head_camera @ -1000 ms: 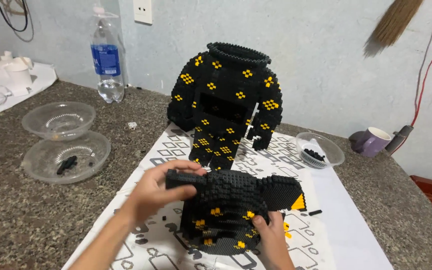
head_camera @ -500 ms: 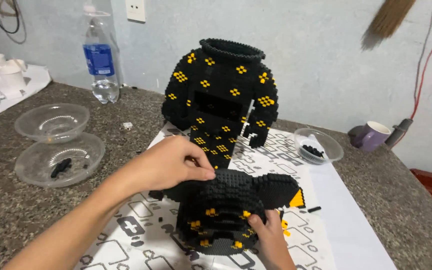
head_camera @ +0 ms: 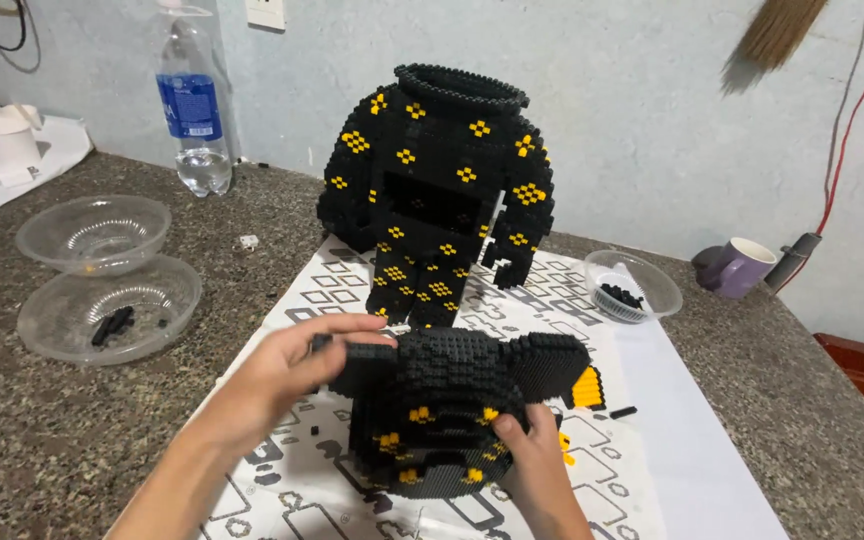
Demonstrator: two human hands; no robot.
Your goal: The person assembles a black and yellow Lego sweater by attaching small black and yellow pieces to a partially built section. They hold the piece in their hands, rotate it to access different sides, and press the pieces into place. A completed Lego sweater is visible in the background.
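Observation:
A black brick-built head piece (head_camera: 452, 405) with yellow studs and a yellow beak-like tip lies on a printed paper sheet (head_camera: 652, 420) in front of me. My left hand (head_camera: 287, 375) rests on its upper left side, fingers over a black brick part there. My right hand (head_camera: 532, 455) grips its lower right edge from below. Behind it stands a tall headless black brick body (head_camera: 442, 190) with yellow diamond marks.
Two clear plastic bowls (head_camera: 102, 300) sit at left, the nearer one with black bricks. A small clear bowl (head_camera: 632, 285) of black pieces and a purple mug (head_camera: 737, 265) are at right. A water bottle (head_camera: 192, 110) stands at the back.
My left hand has slid back from the top of the head piece to its upper left side. The view has moved closer. The right hand stays under the piece.

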